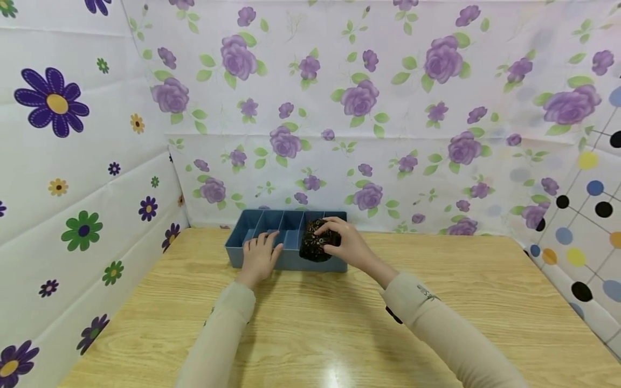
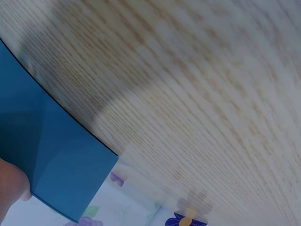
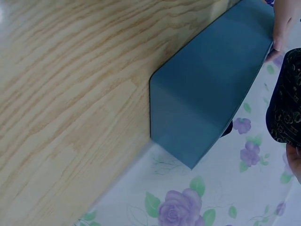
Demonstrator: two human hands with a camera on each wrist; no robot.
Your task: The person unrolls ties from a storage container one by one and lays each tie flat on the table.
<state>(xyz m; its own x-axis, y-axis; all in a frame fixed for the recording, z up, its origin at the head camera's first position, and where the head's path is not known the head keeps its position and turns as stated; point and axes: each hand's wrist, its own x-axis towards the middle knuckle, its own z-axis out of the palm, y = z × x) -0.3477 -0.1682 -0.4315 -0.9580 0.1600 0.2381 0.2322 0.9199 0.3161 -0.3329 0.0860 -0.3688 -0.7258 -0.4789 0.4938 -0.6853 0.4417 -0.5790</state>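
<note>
A blue-grey divided box (image 1: pixel 286 261) stands at the back of the table, its compartments side by side. My left hand (image 1: pixel 259 256) holds its front rim, fingers reaching over the edge; the left wrist view shows part of that hand (image 2: pixel 11 184) at the rim. Over the right part of the box, my right hand (image 1: pixel 346 245) pinches a black, soft-looking item with a small light pattern (image 1: pixel 315 245) between thumb and fingers. In the right wrist view this patterned item (image 3: pixel 288 101) is above the rim, apart from the wall. Its exact kind is unclear.
The wood-grain table (image 1: pixel 310 323) spreads in front of the box. A flowered cloth wall (image 1: pixel 310 97) rises close behind it, with other patterned cloths left and right. Something dark (image 3: pixel 227 129) shows just past the box rim in the right wrist view.
</note>
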